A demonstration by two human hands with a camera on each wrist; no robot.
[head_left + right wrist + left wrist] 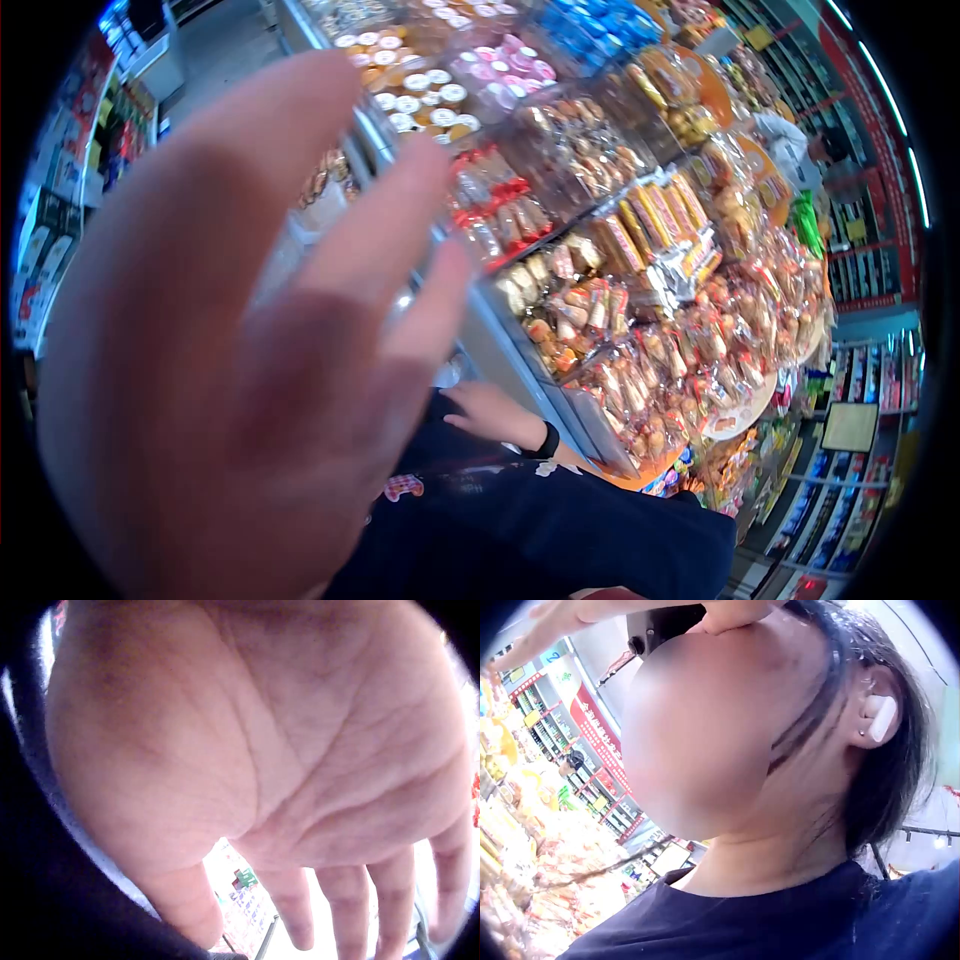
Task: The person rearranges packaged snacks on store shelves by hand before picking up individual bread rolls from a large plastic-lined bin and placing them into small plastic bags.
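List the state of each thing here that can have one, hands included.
Left hand: raised to head height, close to the black head-worn device.
Right hand: lowered, holding nothing, fingers roughly straight.
Black head-worn device: worn at the forehead.
Black wristband: worn.
White earphone: seated in the ear.
Snacks: wrapped, heaped up.
White-topped cups: tops on.
Strip light: lit.

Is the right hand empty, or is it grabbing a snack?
Empty. In the right wrist view, the right hand is stretched open with nothing in its palm.
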